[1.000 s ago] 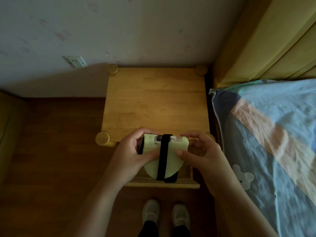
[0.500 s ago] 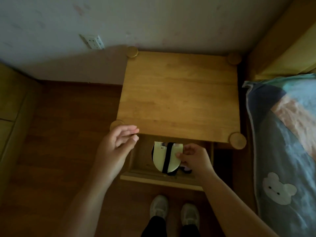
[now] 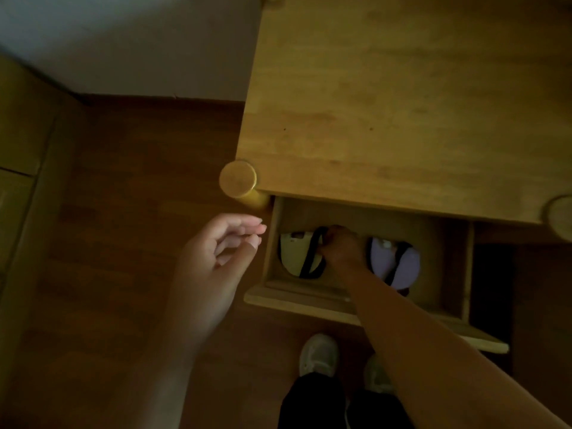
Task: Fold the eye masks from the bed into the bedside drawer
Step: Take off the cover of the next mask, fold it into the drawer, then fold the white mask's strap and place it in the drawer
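The bedside drawer [image 3: 297,297] stands pulled out under the wooden nightstand top [image 3: 402,103]. A folded pale-yellow eye mask [image 3: 294,253] with a black strap lies at the drawer's left end. My right hand [image 3: 340,246] is down inside the drawer, fingers closed on that mask's right edge. A folded lilac eye mask [image 3: 383,258] with a black strap lies to the right of my hand, partly hidden by my forearm. My left hand [image 3: 216,258] hovers outside the drawer's left side, fingers loosely curled and holding nothing.
A round wooden post [image 3: 238,181] caps the nightstand's front-left corner, with another post [image 3: 561,216] at the right edge. Dark wooden floor [image 3: 130,196] lies to the left, with pale furniture [image 3: 21,150] at the far left. My white shoes [image 3: 318,354] are below the drawer front.
My right hand has lowered the yellow mask from above the drawer down to its floor at the left end. My left hand let go and drew away to the left. The view moved closer.
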